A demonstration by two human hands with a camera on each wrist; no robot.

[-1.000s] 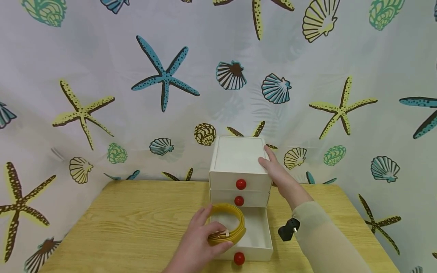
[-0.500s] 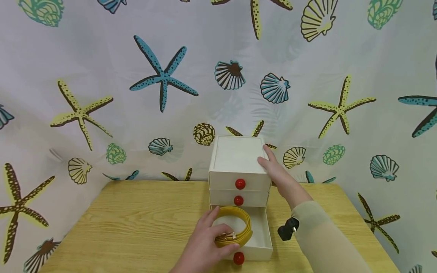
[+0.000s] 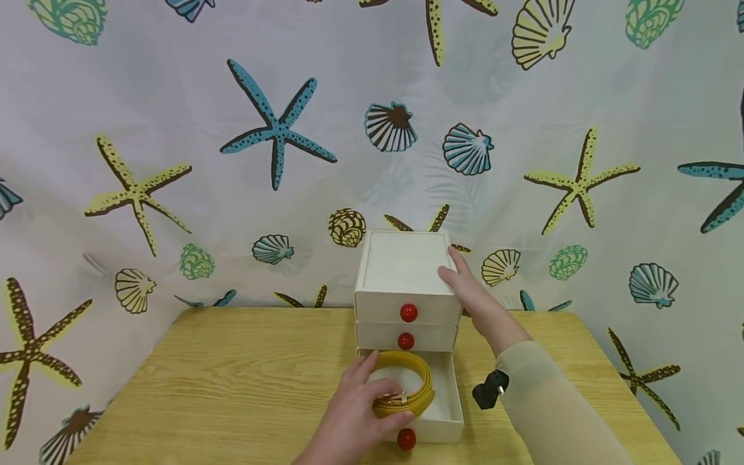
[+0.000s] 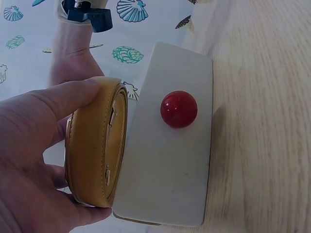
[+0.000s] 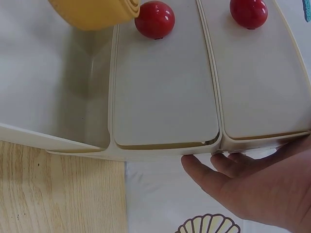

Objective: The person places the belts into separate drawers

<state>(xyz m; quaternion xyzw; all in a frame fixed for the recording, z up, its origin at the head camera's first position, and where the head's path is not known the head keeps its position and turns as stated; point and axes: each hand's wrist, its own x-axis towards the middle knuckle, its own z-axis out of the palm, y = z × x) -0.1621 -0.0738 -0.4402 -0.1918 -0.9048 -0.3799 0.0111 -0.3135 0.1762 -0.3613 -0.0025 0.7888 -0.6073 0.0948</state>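
Note:
A coiled yellow belt (image 3: 427, 384) with a metal buckle is held by my left hand (image 3: 363, 407), thumb and fingers gripping its left side. The coil hangs over the pulled-out bottom drawer (image 3: 449, 387) of a white three-drawer box (image 3: 407, 265). In the left wrist view the belt (image 4: 90, 145) is close to the drawer's front (image 4: 160, 160); I cannot tell whether they touch. My right hand (image 3: 473, 294) rests on the box's upper right side, its fingers (image 5: 204, 174) along that side in the right wrist view.
Red round knobs mark each drawer: the top knob (image 3: 409, 313), the middle knob (image 3: 405, 341) and the bottom knob (image 3: 406, 440). The two upper drawers are closed. The box stands on a wooden table (image 3: 250, 374) before a shell-patterned curtain (image 3: 349, 174).
My left hand has carried the coiled belt to the right and slightly down, further over the pulled-out drawer. The right hand keeps its place on the box.

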